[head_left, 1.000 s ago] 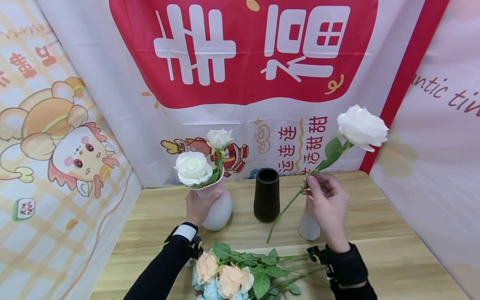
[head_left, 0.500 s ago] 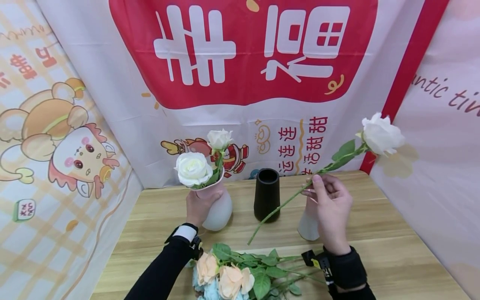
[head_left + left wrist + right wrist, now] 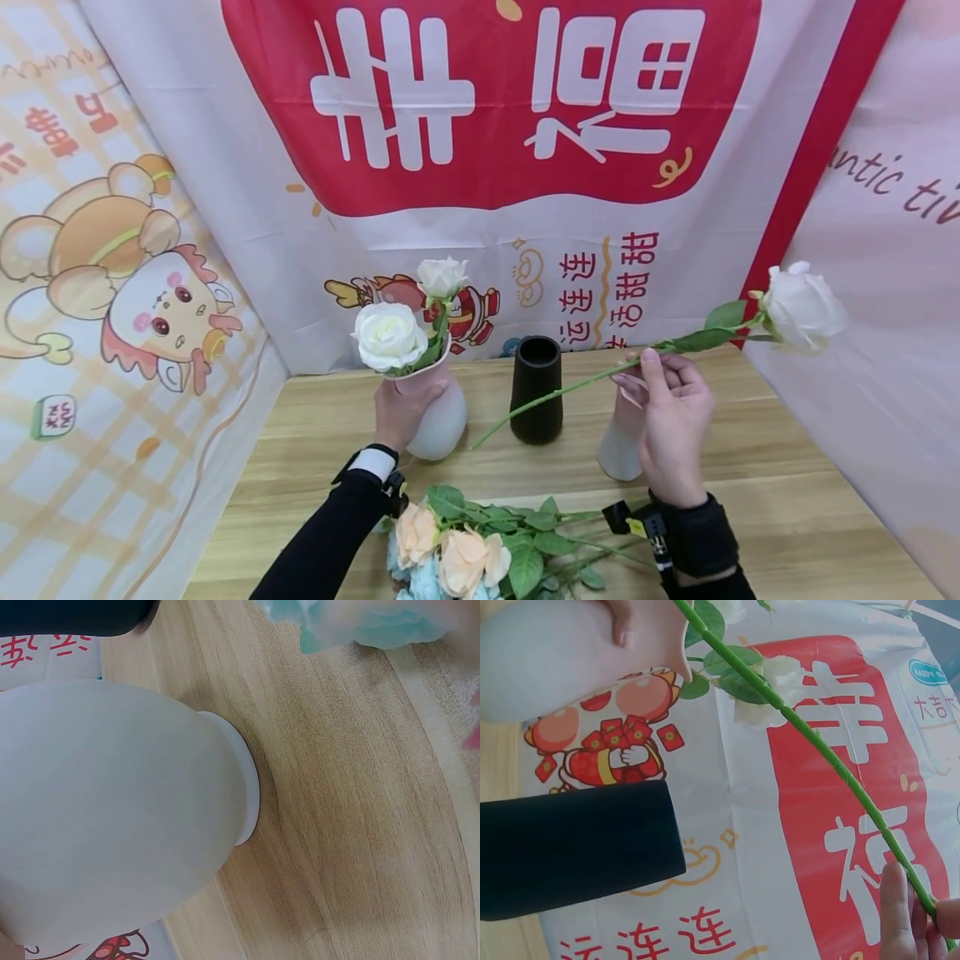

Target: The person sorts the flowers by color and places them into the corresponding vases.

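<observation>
While left hand (image 3: 401, 408) grips vase (image 3: 442, 417), right hand (image 3: 671, 417) pinches rose (image 3: 802, 307).

Left hand (image 3: 401, 408) curled in a grip; right hand (image 3: 675, 421) raised, fingers pinching.

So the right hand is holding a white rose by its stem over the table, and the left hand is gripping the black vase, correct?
Not quite. In the head view the left hand grips the round white vase holding two white roses; the tall black vase stands untouched. The right hand does hold the long-stemmed white rose by its stem.

Black vase (image 3: 536, 387) between the hands
</observation>
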`<move>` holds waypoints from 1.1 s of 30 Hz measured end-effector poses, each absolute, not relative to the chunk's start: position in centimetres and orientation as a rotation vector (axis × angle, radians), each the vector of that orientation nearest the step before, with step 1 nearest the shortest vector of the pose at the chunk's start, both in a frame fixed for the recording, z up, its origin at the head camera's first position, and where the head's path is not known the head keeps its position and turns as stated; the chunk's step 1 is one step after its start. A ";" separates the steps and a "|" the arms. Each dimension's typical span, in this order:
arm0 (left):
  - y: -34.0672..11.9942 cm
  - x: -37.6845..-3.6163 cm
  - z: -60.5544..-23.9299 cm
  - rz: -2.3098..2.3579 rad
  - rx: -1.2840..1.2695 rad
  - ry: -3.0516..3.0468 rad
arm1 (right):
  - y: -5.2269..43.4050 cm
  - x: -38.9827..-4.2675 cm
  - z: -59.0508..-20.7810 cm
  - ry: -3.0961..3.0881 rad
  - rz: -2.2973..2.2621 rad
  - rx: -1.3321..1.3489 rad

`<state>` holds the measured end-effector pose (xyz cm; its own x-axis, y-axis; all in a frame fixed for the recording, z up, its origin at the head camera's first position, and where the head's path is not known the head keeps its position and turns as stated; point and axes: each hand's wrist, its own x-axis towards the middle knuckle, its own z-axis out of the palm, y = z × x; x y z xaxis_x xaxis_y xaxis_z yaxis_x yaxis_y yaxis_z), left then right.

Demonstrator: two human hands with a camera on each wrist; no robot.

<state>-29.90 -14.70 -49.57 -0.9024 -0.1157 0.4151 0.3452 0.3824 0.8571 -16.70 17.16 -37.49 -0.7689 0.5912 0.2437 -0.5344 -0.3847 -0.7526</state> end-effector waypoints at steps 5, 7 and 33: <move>-14.6 -30.0 -49.6 -1.537 -0.196 -2.234 | 17.0 -17.0 -37.6 -1.050 2.170 -0.079; -14.6 -30.0 -49.6 -1.534 -0.199 -2.236 | 16.9 -17.1 -37.7 -0.989 2.181 -0.058; -14.6 -29.9 -49.6 -1.534 -0.196 -2.218 | 13.7 -19.2 -38.1 -0.786 2.195 0.118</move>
<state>-29.88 -14.61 -49.64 -0.8958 -0.1269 0.4259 0.3537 0.3766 0.8562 -19.22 13.71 -38.06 -0.6872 0.6503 0.3237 -0.7079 -0.4996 -0.4992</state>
